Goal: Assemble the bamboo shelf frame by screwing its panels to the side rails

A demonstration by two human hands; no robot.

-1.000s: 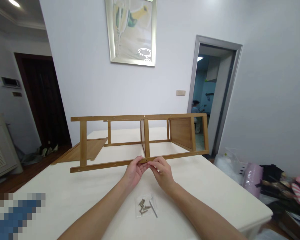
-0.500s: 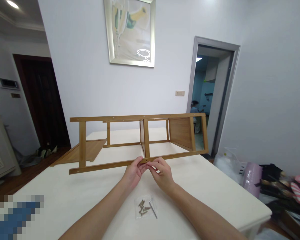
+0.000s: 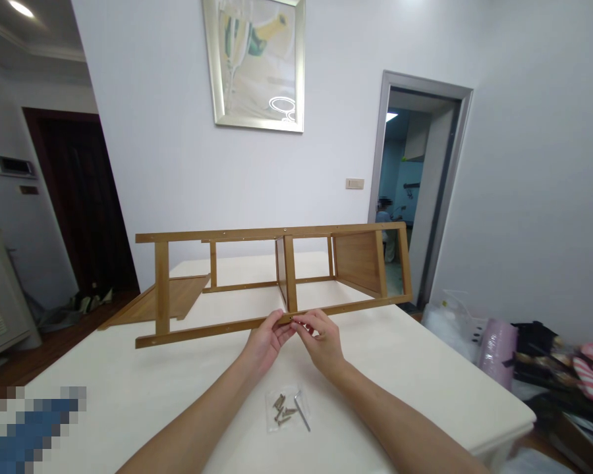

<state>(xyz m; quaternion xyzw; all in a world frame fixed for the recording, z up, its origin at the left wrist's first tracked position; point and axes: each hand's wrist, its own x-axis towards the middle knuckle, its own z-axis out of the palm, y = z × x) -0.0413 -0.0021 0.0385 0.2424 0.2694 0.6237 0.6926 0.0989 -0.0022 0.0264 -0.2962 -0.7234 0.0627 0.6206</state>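
Observation:
A wooden shelf frame (image 3: 217, 327) lies on its side on the white table (image 3: 425, 368), with a middle shelf and a right-hand panel set between its rails. My left hand (image 3: 267, 340) holds the near lower rail just below the middle shelf, thumb against the rail and fingers curled under it. Close beside it, my right hand (image 3: 322, 339) pinches at the same rail by a small hole; whatever is between its fingertips is too small to make out. Nearer to me lie a clear plastic bag with several screws (image 3: 282, 411) and a hex key (image 3: 302, 413).
A loose wooden panel (image 3: 161, 301) rests on the table's left side, behind the frame's left end. Beyond the right table edge are a purple roll (image 3: 495, 349) and piled bags. A doorway (image 3: 400, 178) opens at the back right, with a person partly visible inside.
Both hands stay at the same spot on the near rail, with only a tiny shift of the right fingers. The whole view has moved slightly.

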